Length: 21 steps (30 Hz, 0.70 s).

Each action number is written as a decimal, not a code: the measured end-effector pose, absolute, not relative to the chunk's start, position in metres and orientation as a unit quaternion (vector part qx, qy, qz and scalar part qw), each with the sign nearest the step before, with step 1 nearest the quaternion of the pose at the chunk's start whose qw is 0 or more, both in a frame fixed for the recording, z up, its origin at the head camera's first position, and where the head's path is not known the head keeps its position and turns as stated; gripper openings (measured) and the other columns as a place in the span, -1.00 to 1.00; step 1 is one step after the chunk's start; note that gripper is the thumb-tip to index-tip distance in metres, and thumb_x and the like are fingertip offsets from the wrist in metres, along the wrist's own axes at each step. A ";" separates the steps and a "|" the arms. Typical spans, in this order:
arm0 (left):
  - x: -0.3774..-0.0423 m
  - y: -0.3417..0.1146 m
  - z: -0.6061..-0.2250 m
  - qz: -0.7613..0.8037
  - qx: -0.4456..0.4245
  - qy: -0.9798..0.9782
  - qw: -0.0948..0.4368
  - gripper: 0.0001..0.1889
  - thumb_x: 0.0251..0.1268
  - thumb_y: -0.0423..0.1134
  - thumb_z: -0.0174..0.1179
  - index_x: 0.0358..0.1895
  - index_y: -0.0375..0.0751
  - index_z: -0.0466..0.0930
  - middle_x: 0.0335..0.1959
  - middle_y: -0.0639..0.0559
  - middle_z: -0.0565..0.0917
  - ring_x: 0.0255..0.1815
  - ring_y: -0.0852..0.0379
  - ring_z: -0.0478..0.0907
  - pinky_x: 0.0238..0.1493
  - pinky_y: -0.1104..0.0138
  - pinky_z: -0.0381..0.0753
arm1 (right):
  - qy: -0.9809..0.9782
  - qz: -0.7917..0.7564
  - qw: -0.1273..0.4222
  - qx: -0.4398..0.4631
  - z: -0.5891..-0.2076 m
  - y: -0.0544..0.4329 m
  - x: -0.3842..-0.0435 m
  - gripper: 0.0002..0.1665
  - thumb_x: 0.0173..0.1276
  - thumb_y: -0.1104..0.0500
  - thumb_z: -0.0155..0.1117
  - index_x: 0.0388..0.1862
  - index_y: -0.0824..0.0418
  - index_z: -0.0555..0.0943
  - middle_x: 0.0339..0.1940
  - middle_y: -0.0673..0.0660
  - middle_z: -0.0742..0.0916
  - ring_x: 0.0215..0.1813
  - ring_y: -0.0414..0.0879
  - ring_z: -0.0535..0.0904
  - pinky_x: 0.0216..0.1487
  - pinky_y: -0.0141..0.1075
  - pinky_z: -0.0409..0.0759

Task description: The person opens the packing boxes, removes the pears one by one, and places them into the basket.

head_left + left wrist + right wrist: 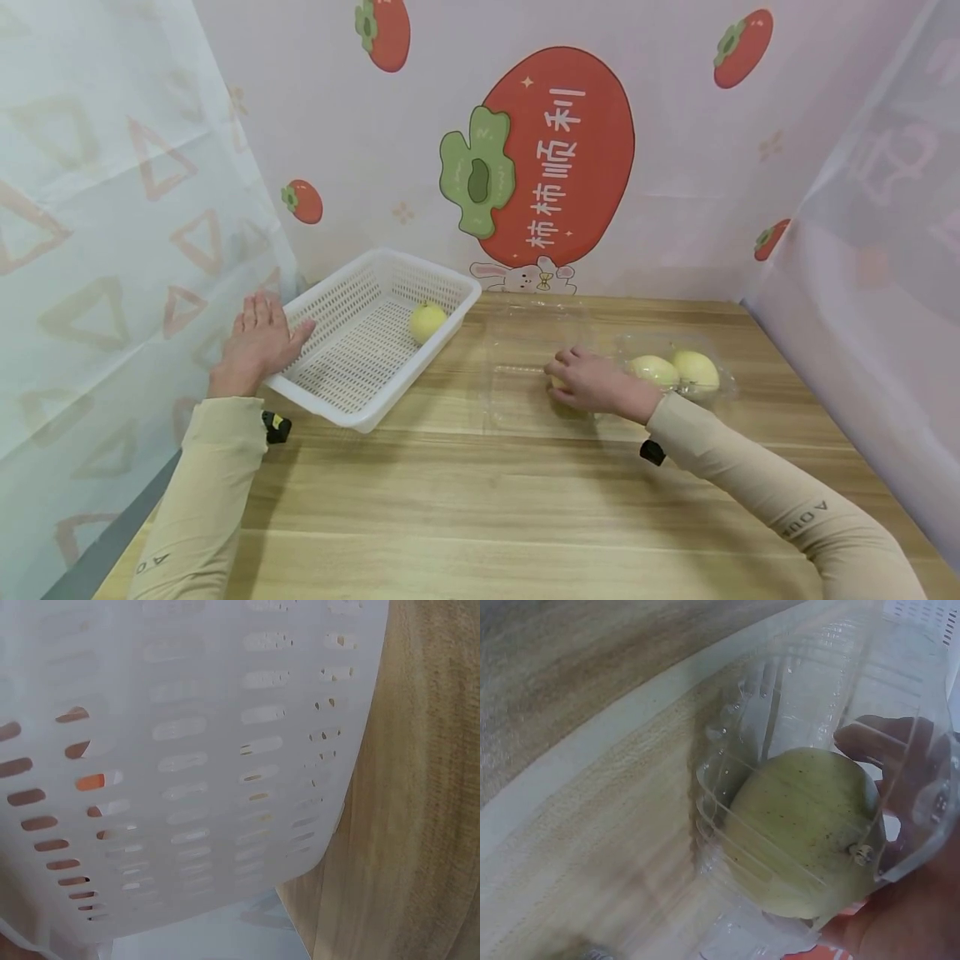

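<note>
At the left, my left hand (258,342) lies against the side rim of a white plastic basket (429,357), its fingers straight and thumb extended over the edge. The left wrist view shows the basket's slotted wall (217,742) but little of the hand. One yellow pear (427,322) sits inside the basket, at its right. My right hand (598,385) holds another pear (802,825), fingers curled round it, at an open clear plastic box (517,404). Through the transparent plastic, the right wrist view shows this pear low in the box, its stem towards the hand.
Right of the open box stands a second clear box (726,379) with two yellow pears (696,369) in it. The wooden table (465,500) stretches in front of both boxes. Printed cloth walls (675,208) enclose the back and sides.
</note>
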State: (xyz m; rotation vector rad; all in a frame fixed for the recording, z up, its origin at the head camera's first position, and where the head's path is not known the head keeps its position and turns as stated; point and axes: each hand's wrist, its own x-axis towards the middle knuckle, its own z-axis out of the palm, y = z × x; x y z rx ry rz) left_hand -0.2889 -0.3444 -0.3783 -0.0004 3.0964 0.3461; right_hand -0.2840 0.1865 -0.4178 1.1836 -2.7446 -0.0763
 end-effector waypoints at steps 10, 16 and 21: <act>-0.288 -0.343 -0.377 0.104 0.003 0.994 0.019 0.04 0.47 0.36 -0.51 0.44 -0.65 -0.52 0.46 -0.58 -0.54 0.50 -0.53 -0.56 0.48 -0.29 -0.41 | -0.919 -0.065 0.106 0.375 -0.427 0.186 -0.281 -0.63 0.27 -0.12 0.31 -0.07 0.07 0.57 -0.05 0.20 0.65 -0.04 0.14 0.57 -0.57 -0.07 0.61; -0.286 -0.342 -0.377 0.112 0.001 0.994 0.015 0.03 0.48 0.33 -0.45 0.44 -0.65 -0.49 0.47 -0.57 -0.53 0.51 -0.52 -0.56 0.47 -0.30 -0.42 | -0.912 -0.094 0.133 0.377 -0.428 0.186 -0.278 -0.58 0.20 -0.18 0.37 -0.11 0.05 0.57 -0.06 0.20 0.66 -0.09 0.14 0.59 -0.68 -0.11 0.55; -0.286 -0.341 -0.376 0.109 0.001 0.994 0.015 0.00 0.50 0.30 -0.48 0.44 -0.67 -0.50 0.46 -0.59 -0.53 0.50 -0.53 -0.56 0.47 -0.30 -0.39 | -0.912 -0.085 0.111 0.387 -0.422 0.184 -0.280 -0.65 0.23 -0.09 0.37 -0.12 0.07 0.60 -0.15 0.17 0.66 -0.16 0.10 0.56 -0.61 -0.12 0.59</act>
